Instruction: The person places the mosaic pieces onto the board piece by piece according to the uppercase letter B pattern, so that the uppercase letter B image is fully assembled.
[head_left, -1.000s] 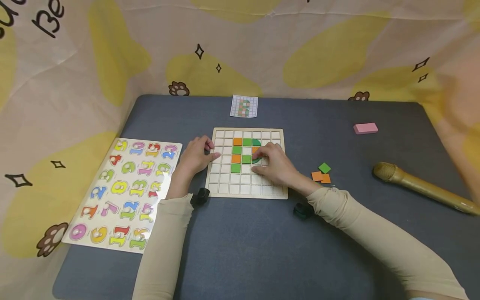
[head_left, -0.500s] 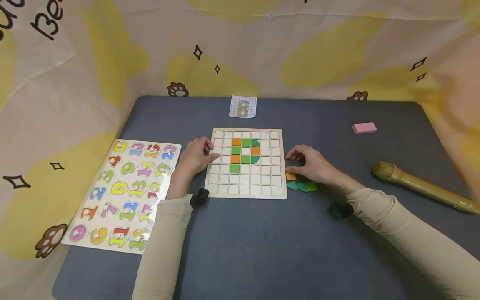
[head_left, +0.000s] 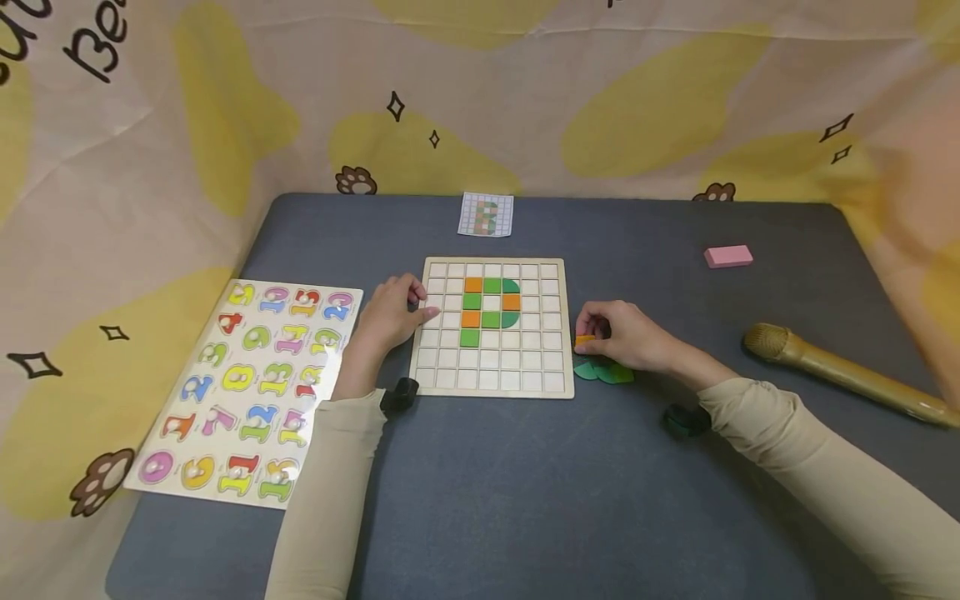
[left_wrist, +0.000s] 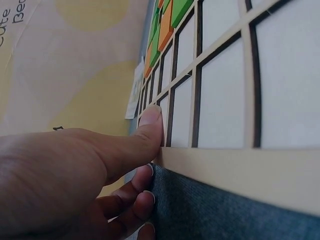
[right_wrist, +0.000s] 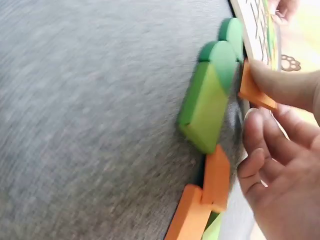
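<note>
My right hand pinches an orange square tile just right of the wooden grid board. Below it lie green half-round tiles, one of them against a green square tile. On the board, orange and green tiles form a P-like shape; one green square tile is at its foot. My left hand rests at the board's left edge. Its thumb lies over the rim, while the other fingers are loosely bent beside the edge.
More orange tiles lie under the right hand. A number puzzle board is at the left, partly under the left sleeve. Behind the grid board lies a pattern card. A pink block and a gold microphone lie at the right.
My right hand has left the tile shape on the board, moved right to the loose tiles and taken an orange tile. The left hand stays at the board's edge.
</note>
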